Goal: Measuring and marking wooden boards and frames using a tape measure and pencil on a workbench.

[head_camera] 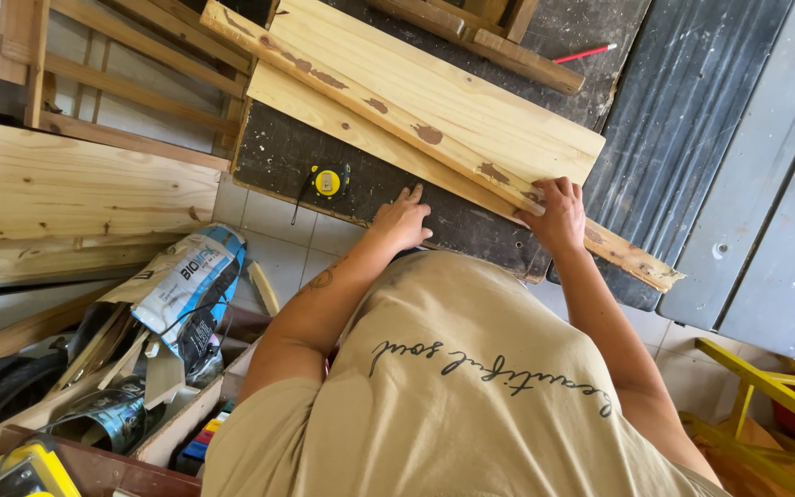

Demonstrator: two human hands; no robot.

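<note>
1. the pine planks (434, 101) lie stacked aslant on the dark tabletop (296, 156).
2. the right hand (556, 213) curls its fingers onto the planks' near corner.
3. the left hand (401, 219) rests flat, fingers spread, on the tabletop.
4. a yellow tape measure (328, 180) sits near the left hand; a red pencil (584, 53) lies beyond the planks.

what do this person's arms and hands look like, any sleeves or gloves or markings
Both the left hand and the right hand are bare, without gloves. The arms are uncovered below the short sleeves of a beige t-shirt. A dark tattoo marks the left forearm. No rings or watch are visible.
</note>
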